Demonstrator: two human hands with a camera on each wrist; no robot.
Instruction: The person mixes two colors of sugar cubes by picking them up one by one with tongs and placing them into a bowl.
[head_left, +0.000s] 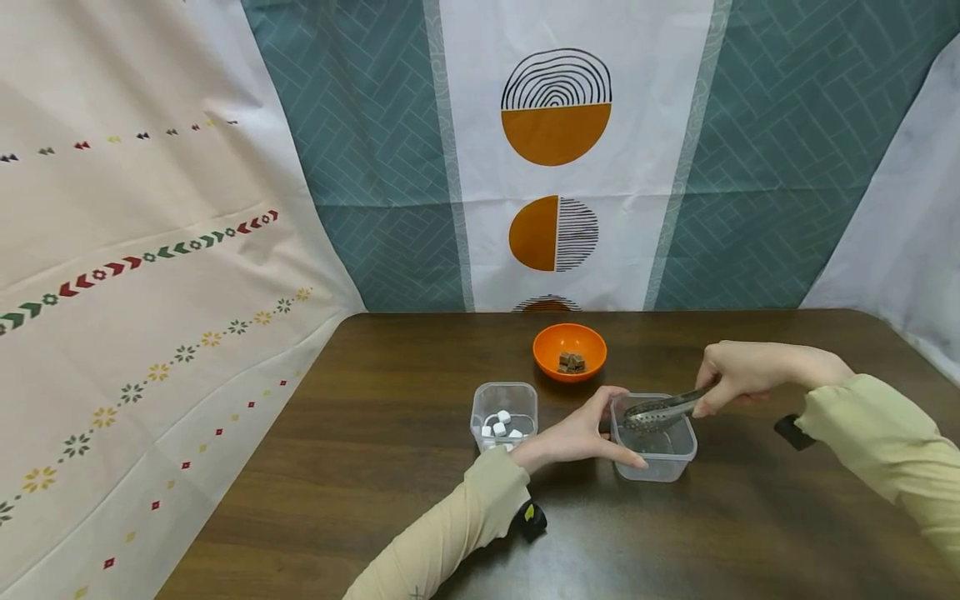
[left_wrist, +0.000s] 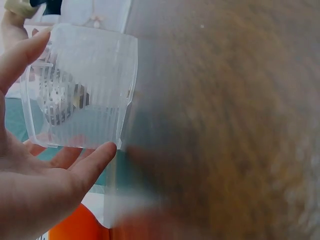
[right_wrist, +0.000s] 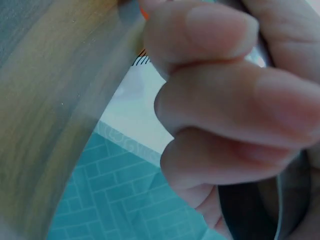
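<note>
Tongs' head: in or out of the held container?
In: the left wrist view shows the tongs' head through the clear plastic container, below its rim.

The head camera looks forward and down from high up, over the table [head_left: 390,500]. The left wrist camera sits close to the left hand [head_left: 573,433] and faces the clear box [head_left: 656,471] — its view tips sideways. The right wrist camera is so near the right hand [head_left: 738,372] that fingers [right_wrist: 220,105] fill much of it. Head and left wrist share the box; head and right wrist share the teal cloth [head_left: 375,167].
</note>
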